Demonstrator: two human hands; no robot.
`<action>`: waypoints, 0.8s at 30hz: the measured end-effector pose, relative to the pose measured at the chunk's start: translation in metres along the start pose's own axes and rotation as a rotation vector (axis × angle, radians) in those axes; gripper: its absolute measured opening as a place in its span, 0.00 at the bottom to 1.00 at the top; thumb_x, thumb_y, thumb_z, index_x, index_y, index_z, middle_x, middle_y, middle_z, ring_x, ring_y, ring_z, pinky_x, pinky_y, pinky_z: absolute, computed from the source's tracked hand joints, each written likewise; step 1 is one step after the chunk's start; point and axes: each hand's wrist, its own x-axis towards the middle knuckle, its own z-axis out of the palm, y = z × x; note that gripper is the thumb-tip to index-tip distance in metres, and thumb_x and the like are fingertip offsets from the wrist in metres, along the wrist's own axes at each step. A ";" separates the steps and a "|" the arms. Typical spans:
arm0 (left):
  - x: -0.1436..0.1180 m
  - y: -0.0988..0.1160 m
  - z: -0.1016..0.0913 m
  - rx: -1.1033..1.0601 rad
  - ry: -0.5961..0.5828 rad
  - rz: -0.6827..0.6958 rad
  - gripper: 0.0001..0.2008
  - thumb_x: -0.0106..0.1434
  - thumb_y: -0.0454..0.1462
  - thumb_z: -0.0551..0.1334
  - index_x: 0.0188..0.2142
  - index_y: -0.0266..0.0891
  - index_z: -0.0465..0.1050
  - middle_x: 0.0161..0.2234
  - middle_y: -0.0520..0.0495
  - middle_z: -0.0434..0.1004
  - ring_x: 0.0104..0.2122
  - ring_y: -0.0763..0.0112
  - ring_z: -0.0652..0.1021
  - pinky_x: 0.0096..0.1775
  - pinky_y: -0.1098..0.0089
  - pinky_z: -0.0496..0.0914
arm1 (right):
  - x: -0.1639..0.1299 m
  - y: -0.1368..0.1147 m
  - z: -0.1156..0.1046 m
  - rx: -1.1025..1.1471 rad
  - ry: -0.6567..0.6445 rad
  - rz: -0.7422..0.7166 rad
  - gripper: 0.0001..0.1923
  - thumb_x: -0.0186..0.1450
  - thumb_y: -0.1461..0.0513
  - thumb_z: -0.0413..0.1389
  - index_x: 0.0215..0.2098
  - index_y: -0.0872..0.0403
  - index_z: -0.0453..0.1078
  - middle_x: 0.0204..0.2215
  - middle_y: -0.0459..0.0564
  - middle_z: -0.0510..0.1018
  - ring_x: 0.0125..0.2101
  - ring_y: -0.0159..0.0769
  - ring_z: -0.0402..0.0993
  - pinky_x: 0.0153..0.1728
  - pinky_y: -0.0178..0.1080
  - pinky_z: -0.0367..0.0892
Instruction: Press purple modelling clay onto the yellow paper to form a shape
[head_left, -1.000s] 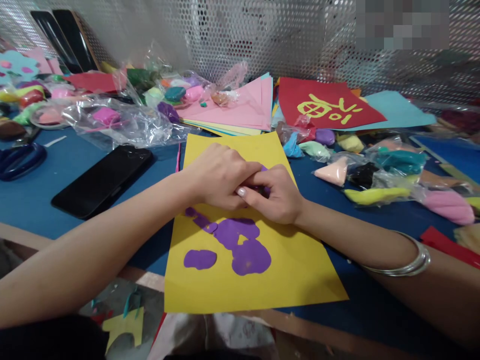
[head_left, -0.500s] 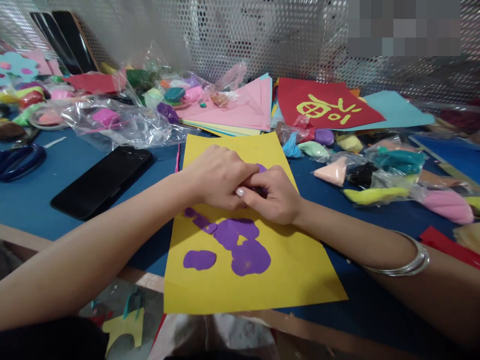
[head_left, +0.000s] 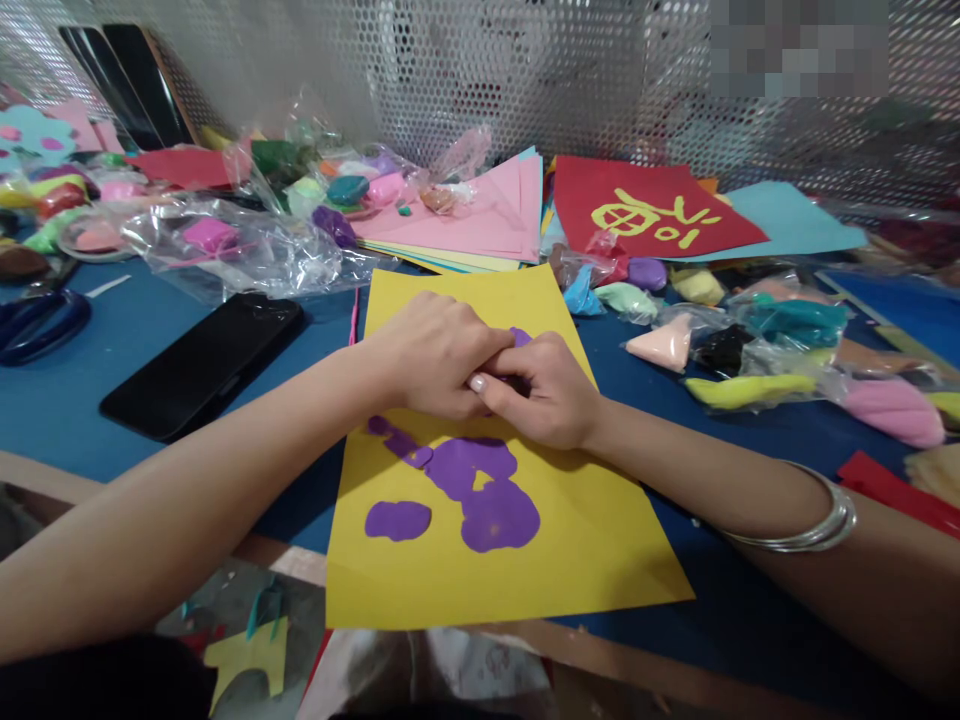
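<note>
A yellow sheet of paper (head_left: 592,540) lies on the blue table, with flattened purple clay pieces (head_left: 501,512) stuck to its lower half. Above these pieces, my left hand (head_left: 442,355) rests closed on the sheet, its fingers curled under and mostly hidden. My right hand (head_left: 551,395) presses against it from the right, also closed, thumb and fingers meeting at the left fingers. More purple clay (head_left: 519,338) peeks out behind and between the two hands. Whatever lies under the fingers is hidden. A separate purple oval (head_left: 398,520) sits at the sheet's lower left.
Left of the sheet are a black phone (head_left: 202,365) and blue-handled scissors (head_left: 45,322). Bagged coloured clay (head_left: 799,320) lies at the right. Behind are pink paper (head_left: 495,215) and a red sheet with yellow lettering (head_left: 652,205), before a perforated metal panel (head_left: 517,80).
Both hands keep nearly the same place and grip. The view has shifted very slightly; the clay pieces and the sheet look unchanged.
</note>
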 end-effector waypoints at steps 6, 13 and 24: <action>0.001 0.000 0.000 -0.005 -0.032 -0.011 0.12 0.46 0.41 0.51 0.26 0.38 0.69 0.20 0.48 0.71 0.18 0.72 0.68 0.20 0.72 0.48 | 0.001 0.000 0.000 -0.018 -0.018 0.005 0.19 0.57 0.58 0.45 0.11 0.57 0.58 0.09 0.41 0.57 0.13 0.20 0.51 0.18 0.30 0.46; 0.001 0.000 0.000 -0.006 -0.029 -0.005 0.12 0.47 0.40 0.51 0.26 0.39 0.69 0.19 0.48 0.71 0.18 0.72 0.68 0.20 0.72 0.48 | 0.001 0.000 0.000 -0.022 -0.022 0.003 0.19 0.57 0.59 0.45 0.11 0.57 0.58 0.09 0.41 0.57 0.13 0.20 0.51 0.18 0.30 0.46; 0.000 0.001 -0.001 0.017 -0.042 -0.002 0.12 0.47 0.41 0.52 0.27 0.39 0.69 0.21 0.47 0.73 0.18 0.70 0.70 0.20 0.72 0.49 | -0.001 0.000 0.001 -0.050 -0.025 -0.037 0.19 0.58 0.59 0.45 0.11 0.57 0.61 0.09 0.42 0.58 0.13 0.21 0.50 0.19 0.32 0.45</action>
